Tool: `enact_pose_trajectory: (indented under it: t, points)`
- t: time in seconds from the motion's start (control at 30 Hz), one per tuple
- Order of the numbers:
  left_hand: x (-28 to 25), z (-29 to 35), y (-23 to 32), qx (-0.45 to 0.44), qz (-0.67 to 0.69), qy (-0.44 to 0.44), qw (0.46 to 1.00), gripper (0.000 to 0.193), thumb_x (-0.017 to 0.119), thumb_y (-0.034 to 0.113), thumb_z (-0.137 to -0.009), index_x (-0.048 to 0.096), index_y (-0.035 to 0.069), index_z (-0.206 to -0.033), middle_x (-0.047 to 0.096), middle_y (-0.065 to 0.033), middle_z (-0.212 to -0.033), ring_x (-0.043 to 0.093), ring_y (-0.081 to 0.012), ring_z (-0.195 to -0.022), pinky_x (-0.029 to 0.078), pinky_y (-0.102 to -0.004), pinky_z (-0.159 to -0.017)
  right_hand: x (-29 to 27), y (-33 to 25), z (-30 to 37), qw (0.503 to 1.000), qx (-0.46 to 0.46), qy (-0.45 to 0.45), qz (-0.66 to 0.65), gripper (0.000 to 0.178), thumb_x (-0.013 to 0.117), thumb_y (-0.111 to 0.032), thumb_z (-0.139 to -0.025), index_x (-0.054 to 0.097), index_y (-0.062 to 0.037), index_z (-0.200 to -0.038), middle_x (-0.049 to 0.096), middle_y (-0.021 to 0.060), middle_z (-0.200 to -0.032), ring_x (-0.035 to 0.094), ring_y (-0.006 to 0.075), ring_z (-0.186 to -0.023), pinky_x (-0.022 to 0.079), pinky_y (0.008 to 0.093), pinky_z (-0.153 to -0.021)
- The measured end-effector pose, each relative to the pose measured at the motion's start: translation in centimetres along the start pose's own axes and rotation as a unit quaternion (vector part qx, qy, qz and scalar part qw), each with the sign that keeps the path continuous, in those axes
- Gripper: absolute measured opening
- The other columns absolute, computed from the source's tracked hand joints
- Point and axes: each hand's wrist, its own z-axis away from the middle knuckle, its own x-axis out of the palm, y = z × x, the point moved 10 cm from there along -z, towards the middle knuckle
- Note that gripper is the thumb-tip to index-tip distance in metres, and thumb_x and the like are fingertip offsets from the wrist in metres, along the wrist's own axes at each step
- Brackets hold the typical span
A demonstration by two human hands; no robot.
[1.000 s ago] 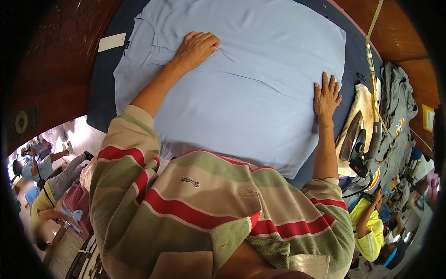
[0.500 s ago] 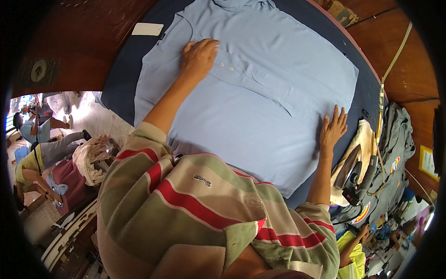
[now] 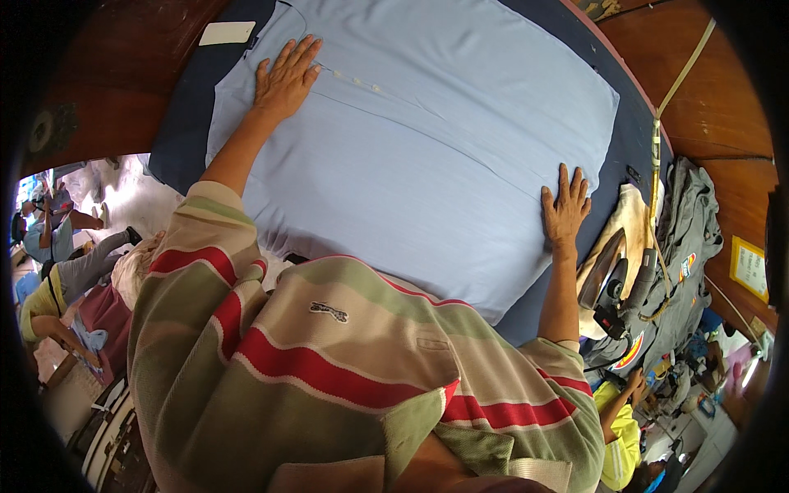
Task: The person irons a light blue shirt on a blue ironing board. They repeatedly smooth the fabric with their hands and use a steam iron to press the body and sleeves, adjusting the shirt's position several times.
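Observation:
A light blue shirt (image 3: 411,197) lies spread on a dark blue padded board (image 3: 177,123), its buttoned front opening running across it. My left hand (image 3: 285,80) rests flat on the cloth near the upper end of that opening, fingers stretched out. Down at the right, my right hand (image 3: 565,207) presses with spread fingers close to the shirt's edge. Neither hand grips anything. Beyond the right hand an electric iron (image 3: 610,279) sits tilted on a cream cloth pad (image 3: 633,209).
A white card (image 3: 227,33) lies at the board's far left. Dark grey garments (image 3: 686,222) are heaped beyond the iron, and a cord (image 3: 655,156) hangs beside it. Other people work at the lower left, and a person in yellow (image 3: 623,444) is at the lower right.
My left hand has flattened, its fingers now stretched out, and the cloth round the buttons lies smoother. The right hand has shifted slightly inward on the shirt. The whole view has shifted a little.

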Motion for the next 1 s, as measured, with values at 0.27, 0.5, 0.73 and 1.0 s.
enact_pose_trajectory:
  t: [0.27, 0.5, 0.73, 1.0]
  points:
    - [-0.2, 0.0, 0.0, 0.004, 0.002, 0.036, 0.999, 0.049, 0.028, 0.041, -0.096, 0.023, 0.029, -0.143, 0.02, 0.0101, -0.15, 0.019, -0.0137, -0.137, 0.019, -0.0507, -0.106, -0.3, -0.1, 0.1, 1.0, 0.004, 0.009, -0.008, 0.063, 0.047, -0.05, -0.085, 0.033, -0.0259, -0.141, 0.022, 0.0145, -0.148, 0.017, 0.0381, -0.136, 0.009, 0.057, -0.107]
    - [-0.3, -0.3, 0.3, 0.002, 0.009, 0.011, 1.0, 0.05, 0.031, 0.041, -0.095, 0.024, 0.028, -0.143, 0.021, 0.0089, -0.149, 0.021, -0.0157, -0.137, 0.018, -0.0532, -0.105, -0.2, 0.2, 0.0, 1.0, 0.007, 0.006, -0.001, 0.063, 0.046, -0.052, -0.085, 0.033, -0.0257, -0.141, 0.022, 0.015, -0.148, 0.017, 0.0385, -0.136, 0.009, 0.058, -0.106]
    - [-2.2, -0.2, 1.1, 0.021, 0.017, 0.117, 0.993, 0.046, 0.038, 0.039, -0.094, 0.034, 0.025, -0.138, 0.03, 0.0056, -0.146, 0.027, -0.0167, -0.134, 0.019, -0.0523, -0.104, -4.0, -4.0, -1.2, 0.993, -0.037, 0.103, -0.043, 0.059, 0.053, -0.046, -0.084, 0.041, -0.0232, -0.137, 0.03, 0.0149, -0.145, 0.025, 0.0369, -0.133, 0.014, 0.0558, -0.106]
    - [-4.5, 2.4, 15.2, 0.219, 0.256, 0.058, 0.94, 0.034, 0.05, 0.035, -0.091, 0.056, 0.016, -0.118, 0.05, 0.004, -0.124, 0.042, -0.0122, -0.117, 0.024, -0.0414, -0.102, -3.9, -22.5, -7.2, 0.948, -0.18, 0.089, -0.247, 0.016, 0.065, -0.02, -0.08, 0.063, -0.0096, -0.092, 0.061, 0.0043, -0.097, 0.053, 0.0245, -0.091, 0.039, 0.0376, -0.079]
